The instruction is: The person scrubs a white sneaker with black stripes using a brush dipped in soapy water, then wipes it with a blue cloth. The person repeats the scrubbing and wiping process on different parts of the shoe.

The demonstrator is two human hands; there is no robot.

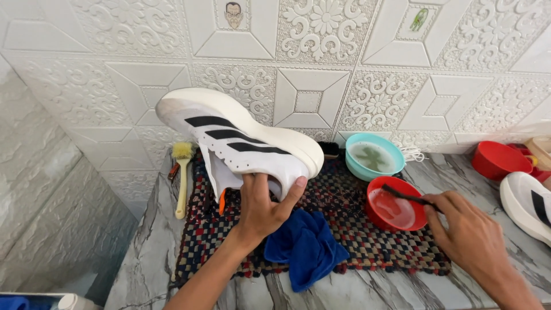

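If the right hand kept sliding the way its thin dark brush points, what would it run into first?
The right hand points its thin dark brush up-left, tip already over the red bowl of cloudy liquid. Going on, it would probably meet the bowl's far rim first, then likely the white shoe; depth is unclear.

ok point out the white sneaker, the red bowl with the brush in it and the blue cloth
white sneaker [241,138]: head view, on its striped side panel.
red bowl [376,215]: head view, on its near left rim.
blue cloth [307,244]: head view, on its bunched middle.
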